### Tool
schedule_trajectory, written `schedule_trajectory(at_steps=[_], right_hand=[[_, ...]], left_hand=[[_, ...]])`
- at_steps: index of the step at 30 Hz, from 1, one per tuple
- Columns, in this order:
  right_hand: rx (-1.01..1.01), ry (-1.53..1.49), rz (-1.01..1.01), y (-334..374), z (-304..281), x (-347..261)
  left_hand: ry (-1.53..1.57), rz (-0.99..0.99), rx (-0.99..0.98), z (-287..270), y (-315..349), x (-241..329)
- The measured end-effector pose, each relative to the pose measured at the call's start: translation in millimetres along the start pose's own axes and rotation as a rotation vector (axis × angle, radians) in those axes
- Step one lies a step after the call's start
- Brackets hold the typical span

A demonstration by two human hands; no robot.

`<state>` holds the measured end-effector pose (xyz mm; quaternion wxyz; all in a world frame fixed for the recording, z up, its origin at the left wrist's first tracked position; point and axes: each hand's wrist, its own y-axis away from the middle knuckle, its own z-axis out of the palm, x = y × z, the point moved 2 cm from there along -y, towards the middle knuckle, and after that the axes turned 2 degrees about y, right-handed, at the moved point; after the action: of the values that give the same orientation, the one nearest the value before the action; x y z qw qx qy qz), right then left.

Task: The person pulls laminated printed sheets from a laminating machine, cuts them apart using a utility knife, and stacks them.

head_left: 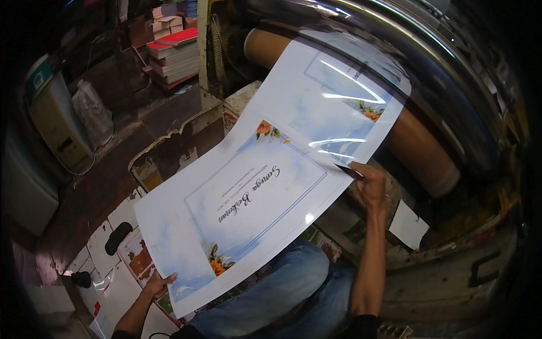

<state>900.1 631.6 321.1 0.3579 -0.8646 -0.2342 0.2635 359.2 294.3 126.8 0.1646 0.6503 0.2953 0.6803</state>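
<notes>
A wide, glossy printed sheet [254, 209] with pale blue panels, orange flowers and dark script stretches from above my lap up to a shiny metal roller [451, 73]. Its far part curves against the roller and mirrors light. My left hand [158, 283] pinches the near left edge, thumb on top. At the right edge my right hand [370, 182] is closed, fingertips on the sheet where two printed panels meet. A dark pointed shape shows beside those fingertips; whether it is a blade or a gap in the sheet, I cannot tell.
Below the metal roller lies a brown roll [426, 152]. A worn metal machine panel [175, 141] stands left of the sheet. Red-covered book stacks [175, 56] sit at the back left. A white card [408, 225] hangs at right; a black oval object [118, 238] lies left.
</notes>
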Motion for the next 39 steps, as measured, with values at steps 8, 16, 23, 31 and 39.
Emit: schedule_trajectory(at_steps=[8, 16, 23, 31, 39], right_hand=[[-0.191, 0.04, 0.232, -2, -61, -23], [-0.227, -0.005, 0.304, 7, -81, -98], [-0.226, -0.1, 0.387, 33, -95, -126], [-0.31, -0.19, 0.4, 25, -107, -147], [-0.548, -0.362, 0.529, -11, -115, -191]], left_hand=[[0.283, -0.076, 0.004, -78, 24, -35], [0.345, 0.037, 0.058, -66, -55, -80], [0.361, 0.058, 0.079, -2, -120, -51], [-0.484, 0.394, 0.591, 46, -104, -34], [-1.009, 0.2, 0.496, 101, -72, -28]])
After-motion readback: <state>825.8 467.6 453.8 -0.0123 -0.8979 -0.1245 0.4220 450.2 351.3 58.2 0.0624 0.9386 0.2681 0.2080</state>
